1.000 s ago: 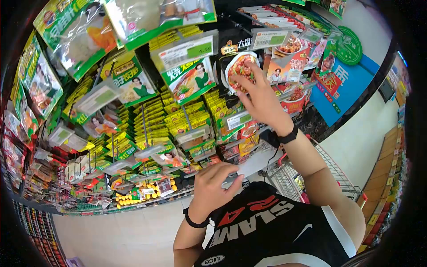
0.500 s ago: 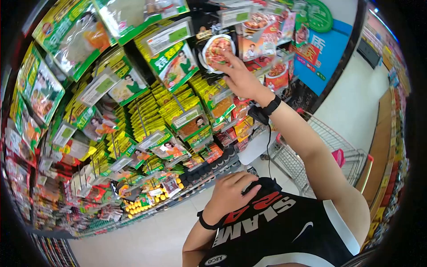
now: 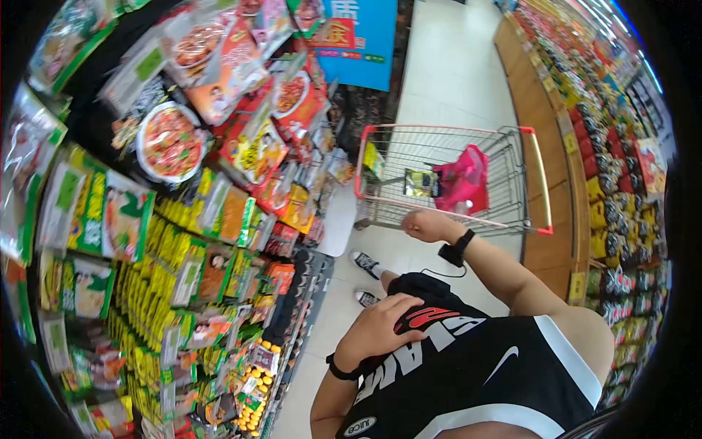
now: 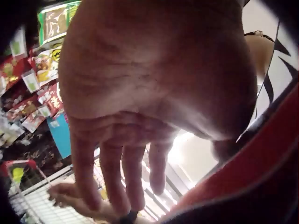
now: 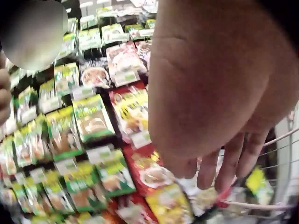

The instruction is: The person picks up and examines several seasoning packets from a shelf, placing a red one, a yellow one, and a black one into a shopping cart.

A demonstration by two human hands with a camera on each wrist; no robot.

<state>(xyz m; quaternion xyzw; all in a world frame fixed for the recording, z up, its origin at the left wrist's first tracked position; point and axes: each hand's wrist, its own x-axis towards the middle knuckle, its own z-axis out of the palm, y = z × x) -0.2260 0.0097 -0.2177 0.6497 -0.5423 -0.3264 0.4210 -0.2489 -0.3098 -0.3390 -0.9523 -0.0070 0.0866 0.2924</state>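
Note:
In the head view my right hand (image 3: 431, 225) hangs with loosely curled fingers beside the shopping cart (image 3: 453, 128), overlapping its near rail. Nothing shows in its fingers in the right wrist view, where the palm (image 5: 205, 93) fills the right half. My left hand (image 3: 380, 325) is in front of the black jersey (image 3: 468, 373). Its fingers (image 4: 110, 172) are extended in the left wrist view and hold nothing. On the rack at left hangs a black packet (image 3: 172, 143) picturing a bowl of food, well away from both hands.
Inside the cart lie a bright pink bag (image 3: 468, 179) and a few small packets (image 3: 418, 183). Hooks of yellow-green food packets (image 3: 150, 293) fill the left side. A wooden-sided display (image 3: 537, 117) runs along the right of the aisle. A white panel (image 3: 340, 219) juts from the rack.
My right hand has left the black packet it was reaching to and come down to the cart. The view has swung right toward the aisle; my left hand stays before the jersey.

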